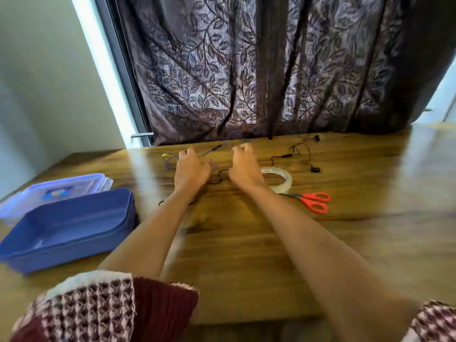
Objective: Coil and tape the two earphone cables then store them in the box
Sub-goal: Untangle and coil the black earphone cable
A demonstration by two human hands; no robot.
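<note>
Purple earphone cable (172, 161) being held over the desk (246, 230)
It is being pinched and stretched between the left hand (191, 169) and right hand (244, 169).

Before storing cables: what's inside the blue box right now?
The blue box looks empty: only its bare floor shows. The near wall hides a strip of floor. Its lid lies behind it.

Both forearms bare; sleeves (103, 307) pushed up, knitted in a maroon-and-white check, the left with what looks like a ribbed maroon band.

Glossy wooden table (246, 243), blue plastic box (66, 233), patterned cloth curtain (271, 70)
</note>
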